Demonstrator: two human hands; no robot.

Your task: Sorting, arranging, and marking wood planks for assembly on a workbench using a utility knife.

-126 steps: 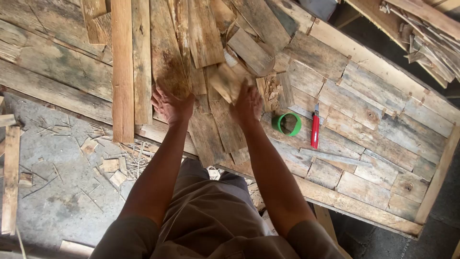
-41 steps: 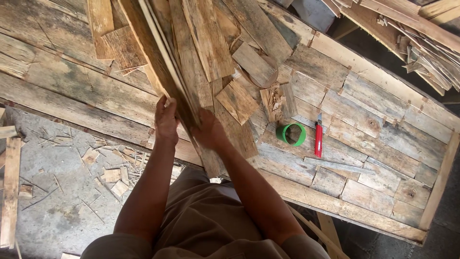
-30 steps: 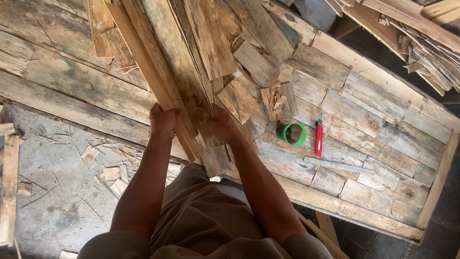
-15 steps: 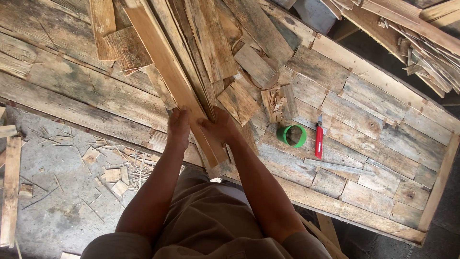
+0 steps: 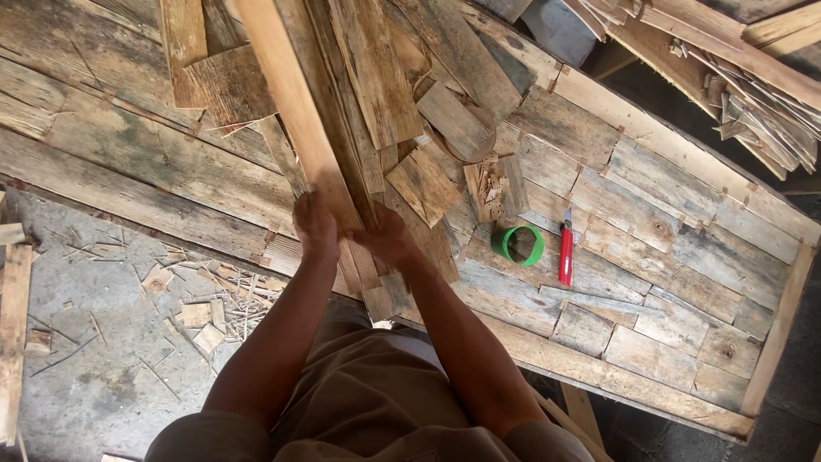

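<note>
Both hands clamp the near end of the long pale plank (image 5: 295, 111), left hand (image 5: 315, 227) and right hand (image 5: 386, 239) gripping opposite edges as it runs away across the wooden table (image 5: 676, 188).

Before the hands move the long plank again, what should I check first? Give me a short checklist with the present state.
1. Left hand on the long plank: ok, it grips the near end.
2. Right hand on the same end: ok.
3. Red utility knife away from the hands: ok.
4. Green tape roll clear of the plank: ok.
5. Plank's far end free: cannot tell, out of view.
6. Loose boards beside the plank: not ok, crowded.
</note>
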